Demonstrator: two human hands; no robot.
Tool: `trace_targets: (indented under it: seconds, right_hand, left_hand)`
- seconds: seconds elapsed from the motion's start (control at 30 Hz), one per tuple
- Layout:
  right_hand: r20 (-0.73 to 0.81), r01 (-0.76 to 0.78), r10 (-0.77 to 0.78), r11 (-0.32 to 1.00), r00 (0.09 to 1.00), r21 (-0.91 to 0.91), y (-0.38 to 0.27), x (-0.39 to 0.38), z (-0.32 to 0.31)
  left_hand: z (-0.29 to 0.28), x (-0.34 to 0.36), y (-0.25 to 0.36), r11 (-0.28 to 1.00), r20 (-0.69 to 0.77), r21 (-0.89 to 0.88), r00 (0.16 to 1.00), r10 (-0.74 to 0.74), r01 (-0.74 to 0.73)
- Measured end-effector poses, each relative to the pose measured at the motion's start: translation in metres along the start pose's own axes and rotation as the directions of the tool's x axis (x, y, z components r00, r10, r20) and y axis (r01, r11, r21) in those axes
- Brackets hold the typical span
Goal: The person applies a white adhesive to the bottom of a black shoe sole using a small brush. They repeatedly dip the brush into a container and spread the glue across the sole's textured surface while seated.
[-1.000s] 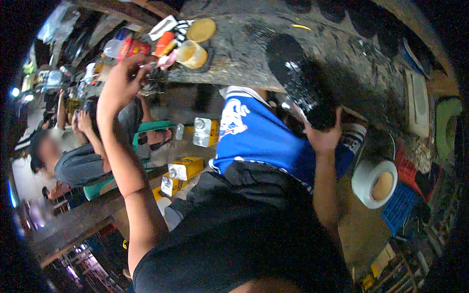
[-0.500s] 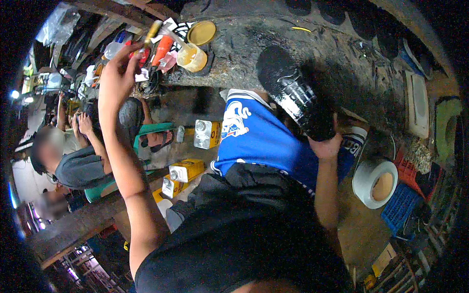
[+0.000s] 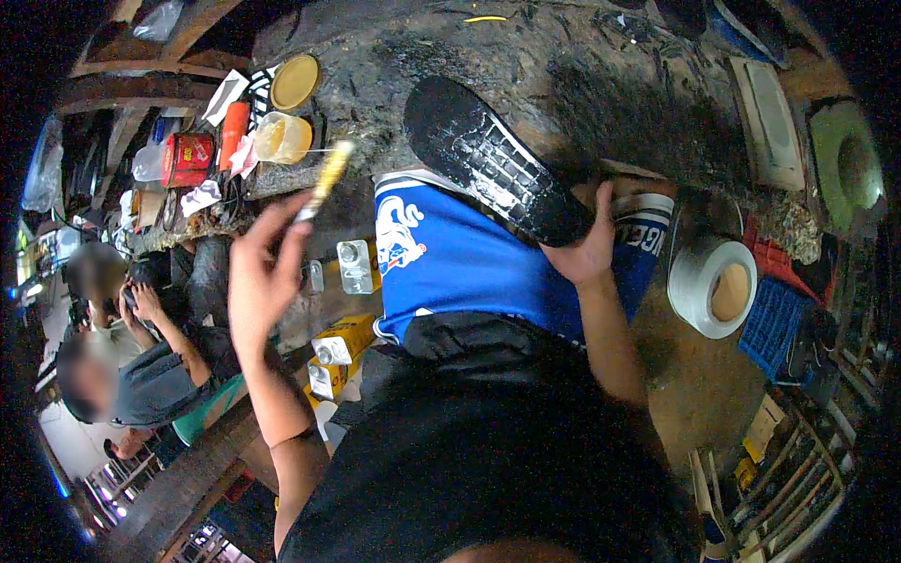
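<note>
A: Where's the shoe?

B: The black-soled shoe [image 3: 493, 159] sits at 12 o'clock, sole up, right hand [image 3: 587, 249] wrapped around its heel end.

A: And the left hand [image 3: 263, 281]?

B: Raised at 10 o'clock, fingers pinching a small brush [image 3: 324, 178] (yellowish tip), near the plastic cup [image 3: 282, 138] on the table [image 3: 563, 66].

Shoe [image 3: 493, 159]: sole shows only; upper turned away, heel end covered by right hand [image 3: 587, 246].
Right hand: palm and fingertips hidden behind the shoe.
Brush [image 3: 322, 180]: lower handle buried in left hand [image 3: 263, 277]; bristle tip blurred.
Tape roll [image 3: 713, 284], right of right hand: underside unseen.
Jars and cans [image 3: 192, 159], beyond left hand: too small and crowded to tell apart.
Blue crate [image 3: 774, 324]: partly lost in shadow near the rim.
</note>
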State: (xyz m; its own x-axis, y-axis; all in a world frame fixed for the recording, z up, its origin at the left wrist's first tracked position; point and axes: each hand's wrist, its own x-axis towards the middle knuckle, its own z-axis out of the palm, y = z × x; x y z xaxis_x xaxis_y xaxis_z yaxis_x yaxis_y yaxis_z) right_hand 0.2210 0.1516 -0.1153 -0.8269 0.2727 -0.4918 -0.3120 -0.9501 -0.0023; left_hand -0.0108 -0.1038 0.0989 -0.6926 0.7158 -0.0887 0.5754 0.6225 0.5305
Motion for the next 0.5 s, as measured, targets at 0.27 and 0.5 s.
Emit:
trace_targets:
  seconds: [0.27, 0.5]
  right_hand:
    - [0.195, -0.068, 0.061, 0.997, 0.979, 0.028, 0.001, 0.001, -0.002]
    - [0.242, -0.121, 0.068, 0.969, 0.968, 0.213, 0.003, 0.000, 0.004]
  left_hand:
    - [0.096, 0.046, 0.044, 0.992, 0.193, -0.004, 0.973, 0.126, -0.127]
    - [0.110, 0.073, 0.018, 0.983, -0.017, 0.181, 1.000, 0.003, 0.000]
